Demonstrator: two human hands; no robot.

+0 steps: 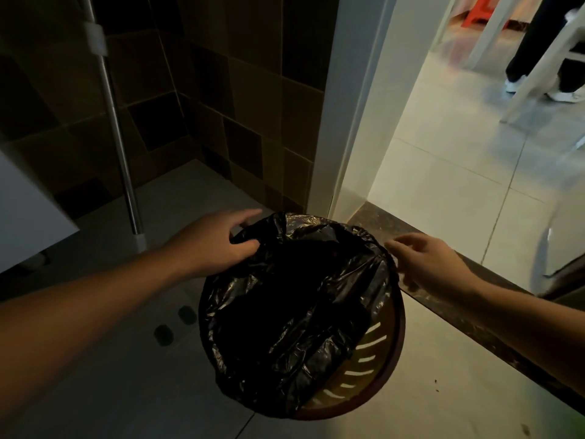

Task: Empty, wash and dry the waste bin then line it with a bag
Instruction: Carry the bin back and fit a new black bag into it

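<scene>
Two hands pinch a black bag point(294, 312) at opposite bin point(376, 369) rims: left hand point(215, 245) far-left, right hand point(424, 264) far-right.

This is a dim tiled bathroom or wet room in a home, seen just inside its white door frame point(335, 122). Left of the frame, dark square wall tiles point(221, 90) meet a grey tiled floor point(177, 198), and a metal pole point(117, 137) stands near the corner. Right of the frame, beyond a dark stone threshold point(474, 312), a bright pale-tiled room point(443, 172) holds white chair legs point(535, 71).
</scene>
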